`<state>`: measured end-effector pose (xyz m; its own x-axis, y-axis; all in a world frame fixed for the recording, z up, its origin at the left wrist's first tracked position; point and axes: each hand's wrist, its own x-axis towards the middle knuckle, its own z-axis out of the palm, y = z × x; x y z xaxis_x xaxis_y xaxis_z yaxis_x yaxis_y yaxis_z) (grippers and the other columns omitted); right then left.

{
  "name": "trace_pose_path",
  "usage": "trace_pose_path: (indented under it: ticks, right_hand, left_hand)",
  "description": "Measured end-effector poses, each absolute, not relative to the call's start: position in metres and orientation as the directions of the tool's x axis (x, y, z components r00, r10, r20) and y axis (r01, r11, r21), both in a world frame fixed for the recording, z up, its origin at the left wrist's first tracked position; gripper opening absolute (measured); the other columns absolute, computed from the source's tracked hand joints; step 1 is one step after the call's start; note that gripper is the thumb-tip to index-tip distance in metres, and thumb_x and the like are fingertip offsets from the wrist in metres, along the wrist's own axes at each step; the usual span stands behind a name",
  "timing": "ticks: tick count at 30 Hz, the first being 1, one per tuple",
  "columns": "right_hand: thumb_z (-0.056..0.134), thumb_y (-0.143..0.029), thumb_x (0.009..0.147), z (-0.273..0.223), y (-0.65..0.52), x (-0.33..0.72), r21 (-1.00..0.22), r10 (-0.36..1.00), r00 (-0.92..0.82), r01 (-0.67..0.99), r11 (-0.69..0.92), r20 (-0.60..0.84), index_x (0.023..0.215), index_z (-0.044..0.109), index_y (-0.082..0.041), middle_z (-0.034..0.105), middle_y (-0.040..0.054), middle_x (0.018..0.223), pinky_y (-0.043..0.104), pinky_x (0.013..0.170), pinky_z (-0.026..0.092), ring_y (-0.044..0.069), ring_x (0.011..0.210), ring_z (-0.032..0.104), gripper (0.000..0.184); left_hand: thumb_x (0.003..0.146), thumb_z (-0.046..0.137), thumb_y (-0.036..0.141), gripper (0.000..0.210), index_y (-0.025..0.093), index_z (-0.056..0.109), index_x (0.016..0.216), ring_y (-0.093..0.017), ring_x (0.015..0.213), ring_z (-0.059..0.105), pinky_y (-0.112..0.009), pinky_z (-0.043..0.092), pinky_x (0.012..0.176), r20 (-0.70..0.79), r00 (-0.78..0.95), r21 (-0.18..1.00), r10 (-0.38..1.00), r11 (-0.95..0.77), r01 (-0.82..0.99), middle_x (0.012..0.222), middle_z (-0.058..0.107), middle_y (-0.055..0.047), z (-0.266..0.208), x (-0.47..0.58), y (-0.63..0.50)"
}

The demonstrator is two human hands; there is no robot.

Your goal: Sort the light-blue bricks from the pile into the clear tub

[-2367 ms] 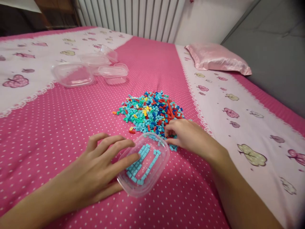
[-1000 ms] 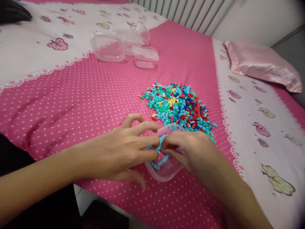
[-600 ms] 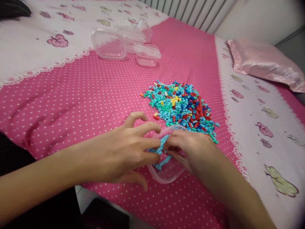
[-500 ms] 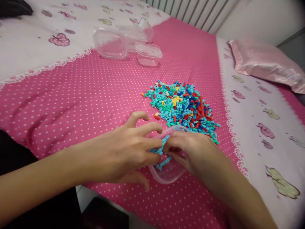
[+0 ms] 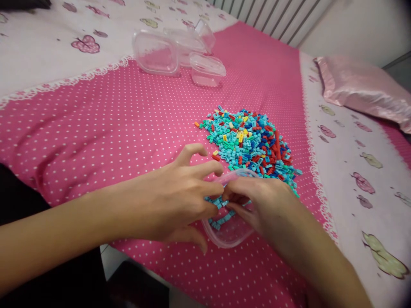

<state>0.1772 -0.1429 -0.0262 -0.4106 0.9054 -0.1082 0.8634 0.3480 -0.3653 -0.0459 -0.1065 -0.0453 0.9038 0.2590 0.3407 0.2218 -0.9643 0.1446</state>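
- A pink fabric bedcover with white dots (image 5: 105, 128) and pale printed side bands lies under everything.
- One pale pink satin pillow (image 5: 362, 87) rests at the far right of the bed.
- Four clear plastic containers (image 5: 157, 53) stand grouped at the far side, well apart from the hands.
- One multicoloured heap of small plastic bricks (image 5: 247, 139), in light blue, green, dark blue, red and yellow, lies just beyond the hands, its pieces too many to count.
- The left hand (image 5: 176, 196) is spread wide, fingers curled, reaching over the tray's left side; whether its fingertips touch the tray or the bricks in it, I cannot tell.
- The right hand (image 5: 263, 199) is pinched narrow, thumb and forefinger closed on one brick; it has come from the heap's near edge, where it was in the earliest frame, into the tray.
- One clear rounded plastic tray (image 5: 237, 235) sits between the heap and the person, with light-blue bricks in rows, partly hidden by the hands and so uncounted.
- One long red plastic bar (image 5: 278, 145) lies on the heap's right side.
- One light-blue plastic brick (image 5: 225, 203) shows at the right fingertips, inside the tray.
- One orange plastic brick (image 5: 197, 124) lies at the heap's left edge.
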Motion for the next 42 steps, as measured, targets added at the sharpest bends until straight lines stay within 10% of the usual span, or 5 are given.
trace_pose_path:
  ticks: [7, 20, 31, 42]
  right_hand:
    - [0.07, -0.003, 0.08, -0.024, -0.136, 0.17, -0.327, 0.883, -0.362, 0.908, 0.262, -0.299, 0.072, 0.067, -0.018, 0.073, 0.0014, 0.08, 0.03, 0.064, 0.034, 0.018, 0.074, 0.065, 0.017]
    - [0.067, -0.009, 0.088, -0.03, -0.151, 0.177, -0.397, 0.903, -0.427, 0.836, 0.377, -0.041, 0.078, 0.063, -0.023, 0.066, -0.0038, 0.074, 0.031, 0.059, 0.028, 0.016, 0.067, 0.058, 0.017]
    - [0.064, -0.025, 0.091, 0.031, -0.14, 0.245, -0.363, 0.919, -0.309, 0.85, 0.382, 0.245, 0.088, 0.073, -0.027, 0.076, -0.0008, 0.083, 0.031, 0.06, 0.046, 0.016, 0.068, 0.067, 0.01]
    - [0.076, -0.008, 0.083, -0.003, -0.114, 0.283, -0.362, 0.94, -0.275, 0.913, 0.19, -0.2, 0.098, 0.075, -0.023, 0.072, -0.002, 0.088, 0.028, 0.07, 0.041, 0.015, 0.079, 0.063, 0.021]
  left_hand:
    - [0.087, 0.079, 0.047, 0.021, 0.029, 0.074, 0.097, -0.027, 0.123, 0.056, -0.054, 0.016, 0.121, 0.343, 0.903, 0.131, 0.258, -0.965, 0.226, 0.11, 0.074, 0.002, -0.045, -0.045, -0.106]
    - [0.09, 0.073, 0.04, 0.014, 0.029, 0.072, 0.099, -0.025, 0.126, 0.056, -0.05, 0.01, 0.124, 0.336, 0.905, 0.153, 0.259, -0.964, 0.219, 0.11, 0.075, 0.006, -0.042, -0.046, -0.108]
    - [0.103, 0.057, 0.049, 0.027, 0.031, 0.071, 0.117, -0.024, 0.137, 0.051, -0.043, 0.005, 0.126, 0.298, 0.904, 0.172, 0.305, -0.949, 0.264, 0.138, 0.069, 0.0, -0.032, -0.053, -0.106]
    - [0.099, 0.062, 0.047, 0.033, 0.038, 0.07, 0.129, -0.022, 0.158, 0.032, -0.041, 0.003, 0.131, 0.432, 0.85, 0.197, 0.301, -0.952, 0.236, 0.149, 0.063, 0.004, -0.057, -0.054, -0.098]
